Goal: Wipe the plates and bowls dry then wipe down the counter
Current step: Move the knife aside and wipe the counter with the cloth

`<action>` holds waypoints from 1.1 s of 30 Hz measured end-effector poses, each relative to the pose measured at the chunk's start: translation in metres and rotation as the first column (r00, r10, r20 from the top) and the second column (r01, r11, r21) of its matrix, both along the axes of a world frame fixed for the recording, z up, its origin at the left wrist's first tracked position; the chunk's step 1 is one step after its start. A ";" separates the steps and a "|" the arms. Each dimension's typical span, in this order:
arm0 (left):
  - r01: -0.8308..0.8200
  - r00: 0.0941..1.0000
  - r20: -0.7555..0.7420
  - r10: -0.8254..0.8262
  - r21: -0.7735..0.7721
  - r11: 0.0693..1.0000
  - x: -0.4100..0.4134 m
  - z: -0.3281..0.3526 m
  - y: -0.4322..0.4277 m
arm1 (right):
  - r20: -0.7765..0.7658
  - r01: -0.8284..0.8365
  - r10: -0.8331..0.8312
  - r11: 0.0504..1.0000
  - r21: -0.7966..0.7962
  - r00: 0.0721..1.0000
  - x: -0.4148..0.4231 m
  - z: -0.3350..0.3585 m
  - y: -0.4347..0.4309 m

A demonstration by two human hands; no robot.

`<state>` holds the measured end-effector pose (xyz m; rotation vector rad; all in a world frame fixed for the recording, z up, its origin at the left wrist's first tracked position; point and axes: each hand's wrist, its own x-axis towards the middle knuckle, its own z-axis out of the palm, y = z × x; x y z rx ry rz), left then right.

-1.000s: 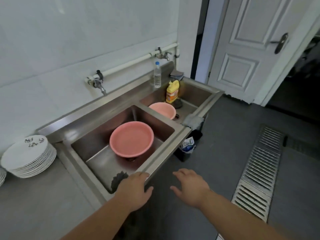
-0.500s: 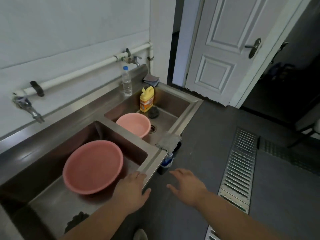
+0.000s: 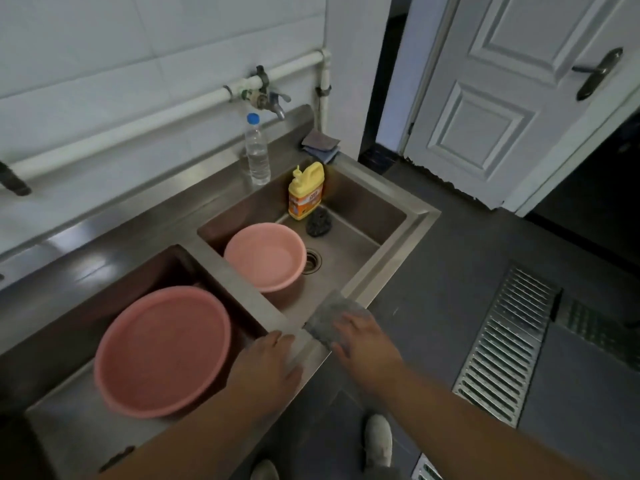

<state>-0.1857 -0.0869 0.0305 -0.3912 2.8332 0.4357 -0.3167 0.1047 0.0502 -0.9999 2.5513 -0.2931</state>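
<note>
Grey cloth (image 3: 329,315) on sink rim (image 3: 391,258) under flat fingers of R hand (image 3: 367,344) (L hand (image 3: 273,368) flat, just beside)

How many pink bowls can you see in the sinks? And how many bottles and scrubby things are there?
Pink bowls: 2, the big pink bowl and the small pink bowl
Bottles: 2, the clear water bottle and the yellow soap bottle
Scrubby things: 1, the dark scrubber
Total: 5
</note>
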 end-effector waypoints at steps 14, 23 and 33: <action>-0.729 0.682 -0.050 0.730 0.041 0.684 0.052 -0.043 0.078 | -0.017 -0.604 0.622 0.765 0.223 0.783 -0.110 -0.089 -0.024; -0.791 0.586 -0.148 0.797 0.112 0.602 0.079 -0.044 0.146 | -0.203 -0.812 0.802 0.581 0.049 0.562 -0.091 -0.093 -0.042; -0.938 0.279 -0.205 0.938 0.150 0.311 0.153 -0.022 0.197 | -0.103 -0.941 0.937 0.322 -0.106 0.333 0.033 -0.034 -0.059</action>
